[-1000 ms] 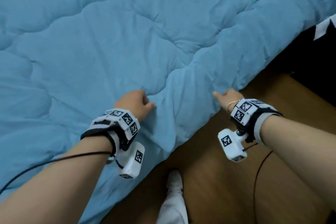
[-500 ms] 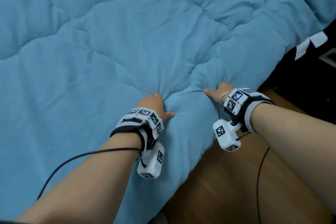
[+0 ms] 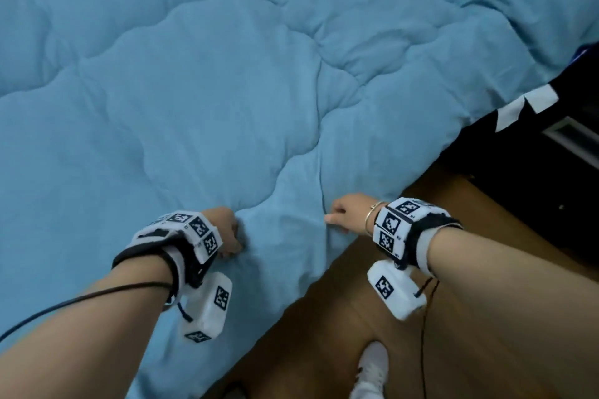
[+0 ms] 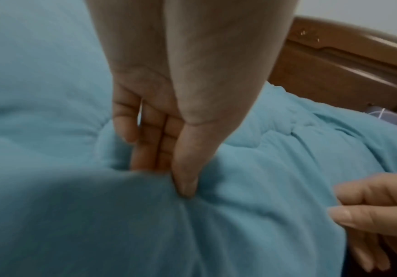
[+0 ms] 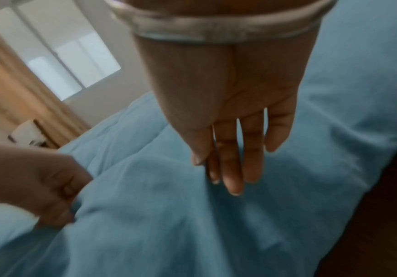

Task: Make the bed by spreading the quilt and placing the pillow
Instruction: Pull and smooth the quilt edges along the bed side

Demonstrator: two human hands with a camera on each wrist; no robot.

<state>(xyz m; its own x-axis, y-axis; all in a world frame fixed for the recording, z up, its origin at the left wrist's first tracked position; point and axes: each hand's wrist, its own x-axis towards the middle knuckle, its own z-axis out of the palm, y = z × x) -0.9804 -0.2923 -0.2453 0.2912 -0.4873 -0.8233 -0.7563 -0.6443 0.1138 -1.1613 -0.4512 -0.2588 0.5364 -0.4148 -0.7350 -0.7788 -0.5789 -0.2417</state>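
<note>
A light blue quilt [image 3: 210, 91] covers the bed and hangs over its near edge. My left hand [image 3: 227, 232] grips a fold of it near that edge; in the left wrist view the thumb and fingers [image 4: 168, 168] pinch the quilt [image 4: 263, 187], and in the right wrist view this hand [image 5: 50, 183] is a fist on the cloth. My right hand [image 3: 340, 214] is at the quilt's edge a little to the right, with its fingers [image 5: 230, 168] straight and nothing between them. A bit of checked blue-and-white fabric [image 4: 391, 116] shows by the headboard.
Wooden floor [image 3: 324, 334] runs along the bed's near side, with my white shoe [image 3: 372, 366] on it. Dark furniture [image 3: 534, 188] stands at the right. The wooden headboard [image 4: 346, 61] is beyond the quilt. A window [image 5: 74, 61] with a curtain lies past the bed.
Both hands have drawn back toward the bed's near edge with the quilt. The right hand's fingers have straightened off the cloth, while the left keeps its grip.
</note>
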